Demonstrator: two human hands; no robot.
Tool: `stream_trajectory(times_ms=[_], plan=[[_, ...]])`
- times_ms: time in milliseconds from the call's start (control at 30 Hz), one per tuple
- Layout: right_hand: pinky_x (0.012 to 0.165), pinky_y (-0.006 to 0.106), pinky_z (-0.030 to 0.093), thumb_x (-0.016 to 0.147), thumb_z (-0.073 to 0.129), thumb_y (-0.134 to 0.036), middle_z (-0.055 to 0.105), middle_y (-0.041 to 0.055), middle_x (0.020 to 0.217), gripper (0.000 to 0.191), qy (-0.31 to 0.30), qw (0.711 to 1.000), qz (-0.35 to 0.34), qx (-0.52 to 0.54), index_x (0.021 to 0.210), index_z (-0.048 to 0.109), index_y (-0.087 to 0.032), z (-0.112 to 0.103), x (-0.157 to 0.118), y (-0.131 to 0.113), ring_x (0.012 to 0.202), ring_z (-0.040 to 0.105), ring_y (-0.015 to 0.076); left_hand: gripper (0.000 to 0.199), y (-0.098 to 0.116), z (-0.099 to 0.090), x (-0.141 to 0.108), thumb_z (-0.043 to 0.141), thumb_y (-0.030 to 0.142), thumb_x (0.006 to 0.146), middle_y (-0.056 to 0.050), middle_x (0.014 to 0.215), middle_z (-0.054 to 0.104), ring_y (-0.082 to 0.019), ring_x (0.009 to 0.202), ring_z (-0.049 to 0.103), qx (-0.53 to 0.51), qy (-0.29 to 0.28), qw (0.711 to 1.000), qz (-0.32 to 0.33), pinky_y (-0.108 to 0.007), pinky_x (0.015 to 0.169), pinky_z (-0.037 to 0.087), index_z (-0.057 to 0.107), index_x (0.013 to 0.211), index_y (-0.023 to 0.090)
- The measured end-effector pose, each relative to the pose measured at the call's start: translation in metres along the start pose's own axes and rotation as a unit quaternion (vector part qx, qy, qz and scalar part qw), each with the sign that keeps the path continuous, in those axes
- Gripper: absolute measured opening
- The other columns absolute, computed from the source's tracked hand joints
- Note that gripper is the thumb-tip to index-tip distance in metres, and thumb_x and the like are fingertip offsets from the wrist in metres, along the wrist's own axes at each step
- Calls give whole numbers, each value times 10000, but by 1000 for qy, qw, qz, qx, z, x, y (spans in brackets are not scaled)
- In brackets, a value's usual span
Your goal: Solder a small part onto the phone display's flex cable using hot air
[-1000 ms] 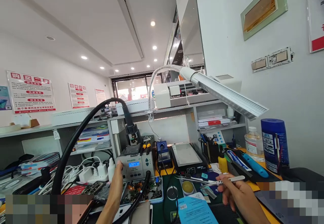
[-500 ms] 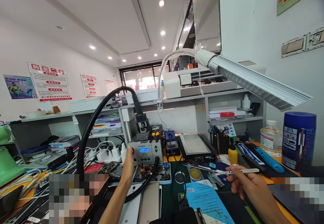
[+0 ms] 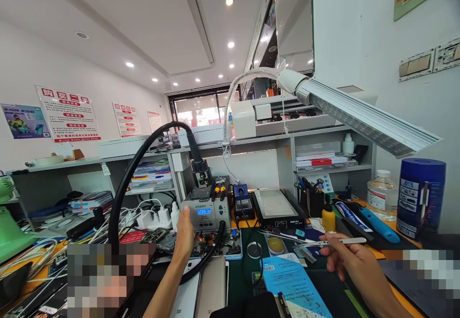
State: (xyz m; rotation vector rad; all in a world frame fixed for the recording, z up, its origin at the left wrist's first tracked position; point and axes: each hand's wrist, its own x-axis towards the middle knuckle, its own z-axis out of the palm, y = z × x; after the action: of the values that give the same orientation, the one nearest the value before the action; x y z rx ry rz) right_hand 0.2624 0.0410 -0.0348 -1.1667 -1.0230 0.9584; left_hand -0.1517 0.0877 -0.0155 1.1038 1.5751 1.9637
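Left hand (image 3: 184, 235) at left edge of hot-air station (image 3: 210, 214); fingers mostly hidden, grip unreadable. Right hand (image 3: 345, 259) pinches tweezers (image 3: 352, 241), tips hard to make out.

left hand (image 3: 184, 233) stands upright — right hand (image 3: 354, 264) pinches, lower fingers (image 3: 332, 261) curled

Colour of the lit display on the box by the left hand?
Blue, with pale digits; the display shows best in the head view.
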Motion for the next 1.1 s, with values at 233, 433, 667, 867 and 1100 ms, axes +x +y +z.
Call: stream_trajectory(times_ms=[233, 433, 667, 867, 1100], plan=[[359, 248, 413, 692, 794, -625, 725, 72, 592, 542, -7, 1000, 4, 3, 909, 684, -141, -1, -1, -1, 457, 582, 184, 435, 6, -4, 1, 614, 454, 994, -120, 1472, 547, -318, 1350, 523, -35, 23, 998, -53, -589, 1141, 402, 594, 1347, 201], [353, 245, 406, 644, 825, -613, 725, 70, 602, 522, -5, 1000, 5, 5, 846, 666, -159, 0, -3, -6, 458, 587, 184, 456, 4, -5, 6, 608, 470, 994, -124, 1417, 579, -307, 1279, 577, -78, 45, 987, -135, -570, 1088, 460, 580, 1353, 190], [359, 249, 402, 628, 836, -607, 720, 69, 585, 505, -3, 1000, 4, 4, 806, 653, -171, 2, -5, -10, 451, 580, 186, 465, 9, -4, 3, 611, 471, 993, -125, 1417, 577, -305, 1265, 586, -116, 27, 980, -161, -561, 1071, 478, 572, 1361, 190], [370, 246, 402, 647, 849, -556, 730, 69, 606, 453, -9, 1000, 3, 6, 801, 656, -177, 0, -4, -6, 467, 584, 188, 417, 13, -1, -1, 610, 465, 996, -116, 1347, 620, -278, 1190, 630, -120, 17, 981, -154, -515, 1014, 528, 605, 1307, 188], [373, 249, 406, 673, 832, -556, 724, 65, 598, 446, -10, 1000, 2, 11, 819, 655, -173, -1, -5, -9, 470, 584, 187, 361, 20, -6, -7, 637, 416, 989, -107, 1295, 645, -270, 1164, 640, -55, 55, 994, -80, -512, 1003, 535, 631, 1249, 166]])
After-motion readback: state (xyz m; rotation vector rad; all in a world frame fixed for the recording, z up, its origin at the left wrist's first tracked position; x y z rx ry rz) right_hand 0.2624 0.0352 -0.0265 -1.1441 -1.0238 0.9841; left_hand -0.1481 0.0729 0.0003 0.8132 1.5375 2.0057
